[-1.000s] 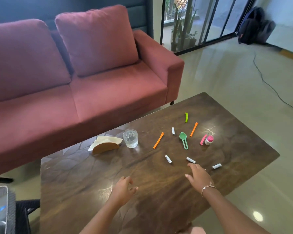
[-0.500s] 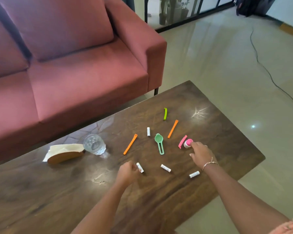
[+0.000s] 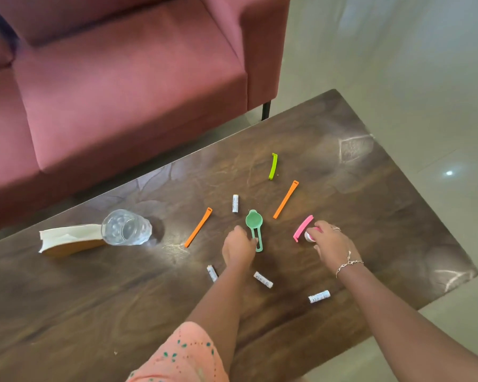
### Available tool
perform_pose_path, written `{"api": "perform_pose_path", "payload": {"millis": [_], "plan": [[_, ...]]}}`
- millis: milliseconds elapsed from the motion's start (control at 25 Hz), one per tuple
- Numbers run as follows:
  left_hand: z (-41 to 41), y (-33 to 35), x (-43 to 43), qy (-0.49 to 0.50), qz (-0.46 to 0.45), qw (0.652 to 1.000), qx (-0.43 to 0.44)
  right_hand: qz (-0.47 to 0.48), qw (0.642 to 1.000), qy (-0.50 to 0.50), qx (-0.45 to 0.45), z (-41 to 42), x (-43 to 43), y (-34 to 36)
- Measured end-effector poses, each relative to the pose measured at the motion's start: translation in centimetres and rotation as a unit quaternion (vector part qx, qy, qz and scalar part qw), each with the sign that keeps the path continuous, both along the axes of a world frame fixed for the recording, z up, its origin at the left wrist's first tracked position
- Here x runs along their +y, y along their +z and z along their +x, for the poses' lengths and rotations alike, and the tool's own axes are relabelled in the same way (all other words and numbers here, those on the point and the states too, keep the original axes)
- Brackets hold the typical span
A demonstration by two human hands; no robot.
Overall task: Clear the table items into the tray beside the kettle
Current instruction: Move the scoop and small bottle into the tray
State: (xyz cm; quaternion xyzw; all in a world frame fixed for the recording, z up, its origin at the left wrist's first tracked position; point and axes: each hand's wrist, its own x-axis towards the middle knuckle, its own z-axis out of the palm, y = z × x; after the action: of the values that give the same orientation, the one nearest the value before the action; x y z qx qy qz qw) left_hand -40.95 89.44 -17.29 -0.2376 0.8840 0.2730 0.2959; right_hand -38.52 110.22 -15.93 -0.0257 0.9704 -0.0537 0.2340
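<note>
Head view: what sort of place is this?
Probably a home living room: a red sofa beside a low wooden coffee table, a drinking glass on it, glossy tiled floor.

small bottle [image 3: 309, 236] mostly under right hand [image 3: 330, 245]

Peach patterned sleeve [image 3: 182, 354], silver bracelet [image 3: 348, 263], finger ring [image 3: 336, 229].

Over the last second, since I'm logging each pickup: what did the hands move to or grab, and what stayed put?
The left hand went forward to the green scoop and pinches its handle. The right hand moved from beside the batteries to the pink-capped bottle and grips it. The batteries, clips, glass and napkin holder stayed as they lay.
</note>
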Motion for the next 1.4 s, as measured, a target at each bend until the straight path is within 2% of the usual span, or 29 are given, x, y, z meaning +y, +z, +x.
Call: {"api": "perform_pose_path", "payload": {"millis": [160, 280, 440, 640, 760, 920, 1040, 1280, 1400], "plan": [[-1.2, -1.6, 1.6, 0.02, -0.028, 0.999, -0.019, -0.018, 0.999, 0.004, 0.05, 0.0, 0.1, -1.3], [-1.3, -2.1, 2.1, 0.007, -0.047, 0.997, -0.053, -0.07, 0.992, -0.04, 0.101, 0.5, 0.1, -0.8], [-1.2, -1.4, 1.5, 0.074, -0.005, 0.995, -0.068, -0.099, 0.973, -0.058, 0.198, 1.3, 0.0, 1.8], [-0.3, -1.2, 1.9, 0.145, 0.018, 0.987, -0.062, -0.121, 0.958, -0.062, 0.253, 2.6, -1.2, 3.7], [-0.6, -1.9, 3.0, 0.145, 0.023, 0.987, -0.066, -0.125, 0.954, -0.051, 0.269, 3.2, -1.7, 3.6], [-0.6, -0.3, 2.9, 0.179, 0.057, 0.982, -0.036, -0.135, 0.949, -0.037, 0.282, 3.9, -2.0, 4.5], [0.7, 2.6, 1.0, 0.183, 0.103, 0.977, 0.02, -0.152, 0.938, -0.012, 0.311, 4.1, -2.6, 6.1], [7.9, 8.5, -8.3, 0.182, 0.147, 0.967, 0.101, -0.178, 0.922, 0.023, 0.343, 6.2, -4.9, 11.1], [12.3, 10.0, -13.7, 0.198, 0.145, 0.959, 0.14, -0.185, 0.913, 0.044, 0.36, 7.8, -8.7, 12.7]]}}
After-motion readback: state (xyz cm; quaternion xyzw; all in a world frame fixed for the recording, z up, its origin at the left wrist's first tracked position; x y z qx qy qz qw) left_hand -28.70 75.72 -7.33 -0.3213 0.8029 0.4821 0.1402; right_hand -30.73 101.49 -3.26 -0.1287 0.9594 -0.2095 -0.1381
